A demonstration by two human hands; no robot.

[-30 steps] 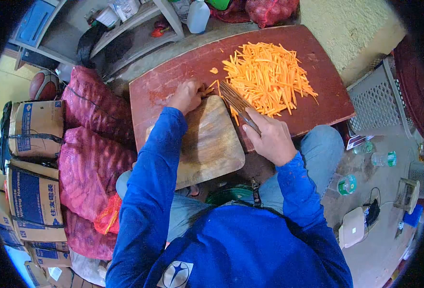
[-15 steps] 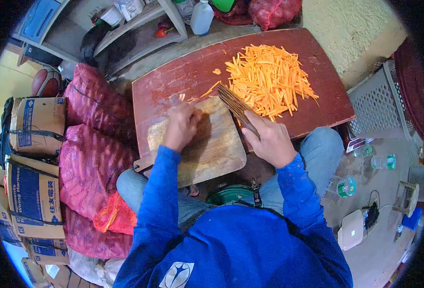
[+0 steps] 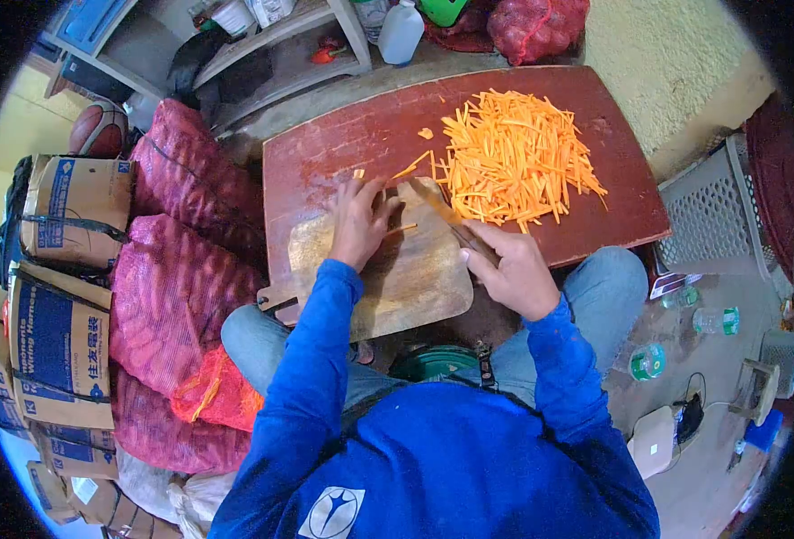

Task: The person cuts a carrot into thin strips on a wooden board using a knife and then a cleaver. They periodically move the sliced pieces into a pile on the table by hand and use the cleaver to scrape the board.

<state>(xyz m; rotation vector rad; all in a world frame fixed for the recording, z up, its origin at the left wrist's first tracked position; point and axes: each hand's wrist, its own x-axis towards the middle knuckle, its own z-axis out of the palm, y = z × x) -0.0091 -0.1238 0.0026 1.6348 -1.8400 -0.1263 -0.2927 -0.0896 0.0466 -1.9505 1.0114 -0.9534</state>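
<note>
My right hand (image 3: pixel 520 272) is closed around the handle of a knife (image 3: pixel 439 202), whose blade slants over the upper right of a worn wooden cutting board (image 3: pixel 397 292). My left hand (image 3: pixel 357 225) rests over the board's upper left, fingers apart and reaching forward. One thin orange strip (image 3: pixel 403 228), carrot by its look, lies beside its thumb. Just past the left fingertips is a small pale-orange piece (image 3: pixel 358 173). A big heap of carrot strips (image 3: pixel 518 162) covers the right part of the dark red table (image 3: pixel 312 148), beyond the knife.
Stuffed red mesh sacks (image 3: pixel 177 296) and strapped cardboard boxes (image 3: pixel 60 346) stand at the left. A grey shelf (image 3: pixel 280 45) and a plastic jug (image 3: pixel 401 34) are behind the table. At the right are a grey plastic basket (image 3: pixel 711 207) and clear bottles (image 3: pixel 716 321) on the floor.
My left hand has opened from a curled shape and moved slightly right over the board. The knife blade has turned and now sits lower over the board's edge. The whole view has shifted a little.
</note>
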